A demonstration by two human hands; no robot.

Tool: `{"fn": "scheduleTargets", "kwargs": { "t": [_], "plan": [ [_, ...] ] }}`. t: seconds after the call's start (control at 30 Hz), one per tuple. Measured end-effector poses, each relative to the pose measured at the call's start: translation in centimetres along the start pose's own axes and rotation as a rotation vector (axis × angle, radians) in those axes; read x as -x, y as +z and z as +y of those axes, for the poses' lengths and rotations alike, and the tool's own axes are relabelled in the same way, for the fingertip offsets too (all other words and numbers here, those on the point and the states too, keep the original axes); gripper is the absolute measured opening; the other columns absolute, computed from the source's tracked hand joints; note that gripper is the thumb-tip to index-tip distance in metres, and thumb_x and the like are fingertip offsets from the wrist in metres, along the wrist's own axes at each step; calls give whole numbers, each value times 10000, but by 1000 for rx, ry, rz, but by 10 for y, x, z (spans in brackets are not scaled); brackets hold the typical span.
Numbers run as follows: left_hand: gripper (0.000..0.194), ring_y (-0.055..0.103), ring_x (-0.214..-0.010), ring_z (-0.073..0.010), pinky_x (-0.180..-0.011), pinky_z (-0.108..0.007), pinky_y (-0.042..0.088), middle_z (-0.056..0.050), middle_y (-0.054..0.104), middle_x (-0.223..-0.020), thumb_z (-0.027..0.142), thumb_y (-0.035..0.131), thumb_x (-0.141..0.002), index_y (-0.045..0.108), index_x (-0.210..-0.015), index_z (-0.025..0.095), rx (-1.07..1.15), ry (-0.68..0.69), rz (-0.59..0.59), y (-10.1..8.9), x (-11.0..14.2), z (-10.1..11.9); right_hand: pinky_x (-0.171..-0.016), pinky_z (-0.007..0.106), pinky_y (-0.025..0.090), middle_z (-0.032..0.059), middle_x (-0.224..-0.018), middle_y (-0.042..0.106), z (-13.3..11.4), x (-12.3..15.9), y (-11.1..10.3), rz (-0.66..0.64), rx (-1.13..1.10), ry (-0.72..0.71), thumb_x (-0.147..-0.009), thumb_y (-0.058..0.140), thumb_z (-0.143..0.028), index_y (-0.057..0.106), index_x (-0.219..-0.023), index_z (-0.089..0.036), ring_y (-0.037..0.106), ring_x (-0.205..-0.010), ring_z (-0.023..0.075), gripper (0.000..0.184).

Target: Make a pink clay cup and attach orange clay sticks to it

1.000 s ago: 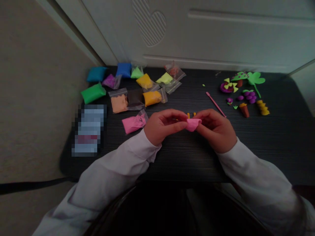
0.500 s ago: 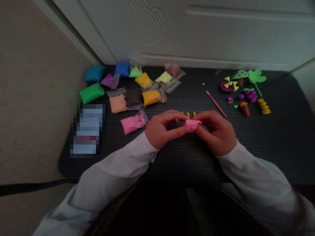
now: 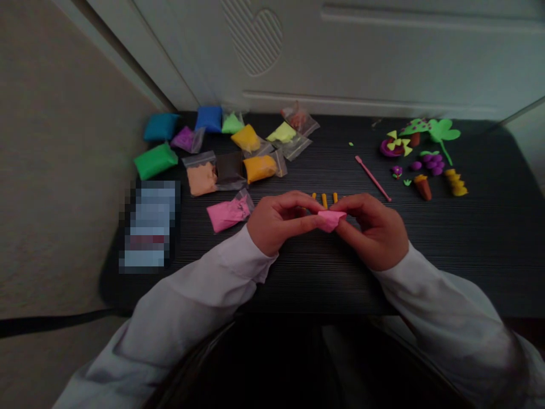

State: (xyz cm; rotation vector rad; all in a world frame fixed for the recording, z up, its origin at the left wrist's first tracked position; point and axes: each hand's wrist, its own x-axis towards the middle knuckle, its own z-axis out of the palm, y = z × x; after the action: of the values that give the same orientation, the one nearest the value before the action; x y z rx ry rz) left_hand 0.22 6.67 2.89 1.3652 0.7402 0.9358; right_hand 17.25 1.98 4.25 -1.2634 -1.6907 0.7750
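Observation:
Between both hands is a thin, flattened piece of pink modelling clay [image 3: 331, 220]. My left hand [image 3: 284, 222] pinches its left end between thumb and fingers. My right hand [image 3: 372, 230] is closed on its right end in the same way. Just behind the fingertips lie several short orange-yellow clay sticks [image 3: 324, 200], partly hidden by the hands. Left of my left hand rests an opened bag of pink clay [image 3: 227, 213]. A pink modelling tool [image 3: 373, 178] lies slantwise beyond my right hand.
Several bags of coloured clay, among them a green bag [image 3: 155, 161] and a peach bag [image 3: 202, 177], cover the table's left back. A phone [image 3: 150, 224] lies at the left edge. Finished clay pieces, including purple grapes [image 3: 434, 163] and a brown cone [image 3: 422, 187], sit at the right. A white panel [image 3: 383, 62] stands behind.
The pink clay is turned slightly, its lower edge showing a little wider between the fingers. Both hands keep their hold, and the whole view has shifted slightly.

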Motion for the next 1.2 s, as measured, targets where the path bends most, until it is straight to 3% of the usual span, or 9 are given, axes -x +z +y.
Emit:
{"fn": "scheduleTargets", "kwargs": {
  "t": [0.1, 0.27, 0.7, 0.83, 0.93, 1.07, 1.2],
  "plan": [
    [118, 584, -713, -106, -642, -230, 466, -11, 646, -770, 212, 701, -632, 672, -741, 180, -24, -5, 10, 1, 0, 0, -655, 285, 462, -14, -767, 620, 0, 0, 0, 3, 6, 17, -746, 580, -178, 553, -850, -244, 575, -712, 136, 127],
    [241, 612, -714, -117, -674, -255, 484, -11, 665, -782, 211, 721, -606, 658, -836, 182, 133, -114, -22, 4, 1, -2, -640, 266, 461, -17, -784, 610, 0, -1, 2, 55, -50, 94, -741, 593, -198, 556, -843, -241, 574, -694, 119, 116],
    [204, 624, -689, -119, -695, -278, 494, 1, 681, -740, 223, 729, -592, 669, -781, 176, 165, -198, -3, 3, 0, -8, -649, 267, 480, -19, -778, 618, 1, -1, 4, 52, -144, 162, -733, 616, -242, 568, -837, -234, 585, -677, 115, 115],
    [169, 625, -667, -108, -695, -277, 498, 8, 676, -720, 232, 719, -608, 661, -756, 174, 285, -228, 53, 3, -2, -6, -691, 275, 493, -8, -874, 616, -3, -1, 5, 55, -278, 172, -772, 579, -262, 556, -950, -267, 598, -749, 122, 180],
    [174, 636, -676, -108, -677, -265, 508, 1, 675, -740, 251, 689, -650, 647, -804, 182, 444, -291, 71, 1, -4, -4, -726, 322, 497, 13, -949, 598, -6, 0, 3, 135, -287, 100, -807, 526, -268, 513, -1065, -307, 594, -796, 148, 262],
    [176, 644, -705, -117, -703, -269, 517, -10, 675, -755, 273, 641, -703, 626, -858, 190, 494, -330, 2, -2, -4, -4, -779, 393, 486, 38, -1045, 544, -4, 2, -1, 268, 23, -167, -739, 602, -223, 562, -1020, -327, 555, -900, 207, 302],
    [173, 645, -703, -121, -715, -275, 516, -18, 679, -769, 253, 648, -697, 628, -853, 182, 523, -368, -16, 0, -3, -5, -773, 387, 493, 45, -1110, 488, -2, 2, -4, 237, 257, -337, -670, 673, -191, 571, -1014, -320, 515, -982, 231, 382]
  ]
}}
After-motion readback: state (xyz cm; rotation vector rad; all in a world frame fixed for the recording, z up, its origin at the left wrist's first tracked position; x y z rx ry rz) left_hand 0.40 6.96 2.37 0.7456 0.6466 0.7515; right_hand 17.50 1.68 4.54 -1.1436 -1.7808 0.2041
